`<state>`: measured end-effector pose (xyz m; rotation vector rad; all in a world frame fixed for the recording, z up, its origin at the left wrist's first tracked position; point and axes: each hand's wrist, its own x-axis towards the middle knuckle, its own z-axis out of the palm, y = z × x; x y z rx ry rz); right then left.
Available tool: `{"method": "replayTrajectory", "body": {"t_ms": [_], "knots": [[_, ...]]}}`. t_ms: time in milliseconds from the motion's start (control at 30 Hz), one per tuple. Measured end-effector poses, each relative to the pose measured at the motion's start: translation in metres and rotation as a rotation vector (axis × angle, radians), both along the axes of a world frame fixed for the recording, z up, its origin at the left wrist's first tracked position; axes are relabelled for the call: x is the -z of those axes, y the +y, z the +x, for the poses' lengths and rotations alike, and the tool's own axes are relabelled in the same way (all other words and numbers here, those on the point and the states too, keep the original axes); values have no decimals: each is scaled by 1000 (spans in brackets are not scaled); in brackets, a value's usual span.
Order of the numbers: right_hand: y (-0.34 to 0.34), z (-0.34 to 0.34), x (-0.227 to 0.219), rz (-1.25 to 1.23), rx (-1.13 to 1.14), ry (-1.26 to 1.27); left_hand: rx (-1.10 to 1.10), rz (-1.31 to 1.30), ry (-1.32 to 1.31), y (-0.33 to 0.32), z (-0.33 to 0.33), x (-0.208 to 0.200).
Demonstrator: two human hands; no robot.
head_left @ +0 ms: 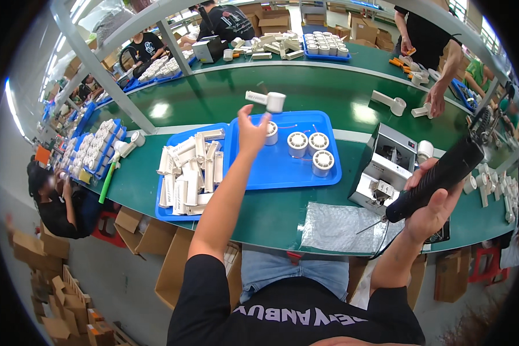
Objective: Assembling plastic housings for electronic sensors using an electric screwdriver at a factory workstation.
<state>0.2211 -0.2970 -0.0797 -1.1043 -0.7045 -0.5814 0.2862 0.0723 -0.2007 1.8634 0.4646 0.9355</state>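
My left hand (pixel 252 134) stretches over the far part of a blue tray (pixel 254 173), its fingers apart and holding nothing. Just past the fingertips is a white handheld fan (pixel 275 102), slightly blurred; I cannot tell if it touches the green belt. Several round white fan heads (pixel 323 163) with slotted tops stand in the tray, thin wires beside some of them. At the right, my right hand (pixel 429 210) grips a black electric screwdriver (pixel 438 181), its thin bit pointing down and left. A second blue tray (pixel 181 218) holds a pile of white handle pieces (pixel 190 167).
A silver machine (pixel 389 155) stands right of the trays, with bubble wrap (pixel 340 228) before it. Beyond runs the green conveyor belt (pixel 323 86) with more fans (pixel 389 102). Across it, a co-worker's hand (pixel 436 99) touches a white piece. A metal frame post (pixel 106 72) rises at left.
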Motion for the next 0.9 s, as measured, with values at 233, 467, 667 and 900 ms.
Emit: {"method": "replayTrajectory", "body": {"t_ms": [233,467,667,900], "knots": [[16,-15,19,249,436,-362,59,406,156,-12,-30,15],[128,-49,57,-525,-284,141,442,-732,-214,-39,-210,-9],[280,-28,103,-919,-413,-354,288,-1168,-327,-72,-326,32],[367,-46,114,-1106,-199,-1015,130,-1184,-245,-74,-355,53]]}}
